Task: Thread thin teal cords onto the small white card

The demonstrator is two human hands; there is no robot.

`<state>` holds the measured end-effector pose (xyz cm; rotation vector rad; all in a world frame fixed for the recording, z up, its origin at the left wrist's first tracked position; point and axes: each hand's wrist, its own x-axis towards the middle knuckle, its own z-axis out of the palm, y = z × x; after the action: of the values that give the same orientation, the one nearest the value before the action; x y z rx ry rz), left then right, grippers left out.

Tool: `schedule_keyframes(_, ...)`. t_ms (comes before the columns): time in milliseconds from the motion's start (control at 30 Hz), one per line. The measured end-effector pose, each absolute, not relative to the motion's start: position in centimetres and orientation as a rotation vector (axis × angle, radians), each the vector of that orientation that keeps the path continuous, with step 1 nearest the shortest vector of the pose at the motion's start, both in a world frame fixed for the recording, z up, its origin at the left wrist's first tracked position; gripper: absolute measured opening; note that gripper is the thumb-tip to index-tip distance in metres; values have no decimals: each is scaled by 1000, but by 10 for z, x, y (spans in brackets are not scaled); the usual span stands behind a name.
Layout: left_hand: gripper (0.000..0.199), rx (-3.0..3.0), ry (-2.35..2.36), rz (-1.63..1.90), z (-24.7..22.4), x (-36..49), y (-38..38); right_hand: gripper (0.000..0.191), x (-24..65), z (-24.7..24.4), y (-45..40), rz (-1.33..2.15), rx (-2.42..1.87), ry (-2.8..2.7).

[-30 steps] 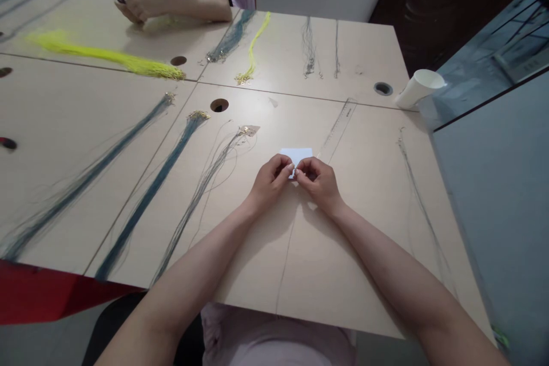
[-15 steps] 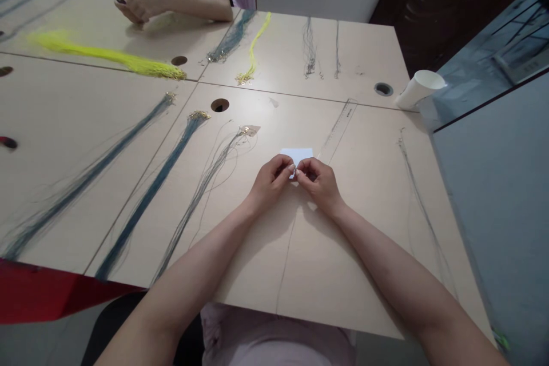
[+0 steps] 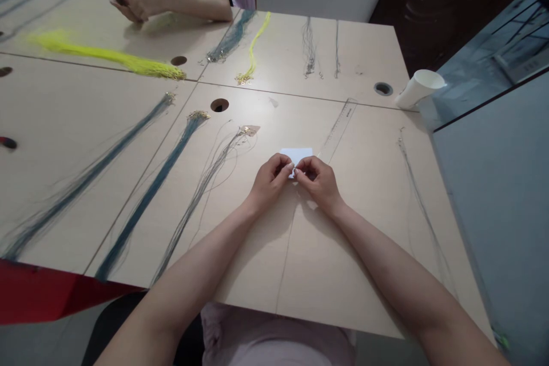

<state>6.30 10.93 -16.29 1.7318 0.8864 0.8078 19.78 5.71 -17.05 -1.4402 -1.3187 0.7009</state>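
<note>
My left hand [image 3: 273, 176] and my right hand [image 3: 318, 178] meet fingertip to fingertip above the table, both closed in a pinch. Between them is the end of a thin grey fishing line [image 3: 286, 257], which trails down to the table's front edge. Anything small at that end is mostly hidden by my fingers. Just beneath and behind the fingertips lies a small white card [image 3: 300, 154]. A clear ruler [image 3: 341, 128] rests beyond my right hand.
Left of me lie bundles of blue-grey line [image 3: 150, 200] with gold, hook-like tips. Yellow strands [image 3: 107, 56] stretch across the far side, near a seated person's hands [image 3: 139, 6]. A white cup [image 3: 420, 90] stands back right; a thin line bundle [image 3: 416, 189] lies right.
My fingertips have shifted slightly, still pinched together over the card. The line below them has moved a little. Across the table, the other person's hands have moved slightly.
</note>
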Motion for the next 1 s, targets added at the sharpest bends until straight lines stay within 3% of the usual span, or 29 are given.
schedule_keyframes(1000,14,1755,833,820,-163,63,110,6,199,-169,56,772,-1389,-1318)
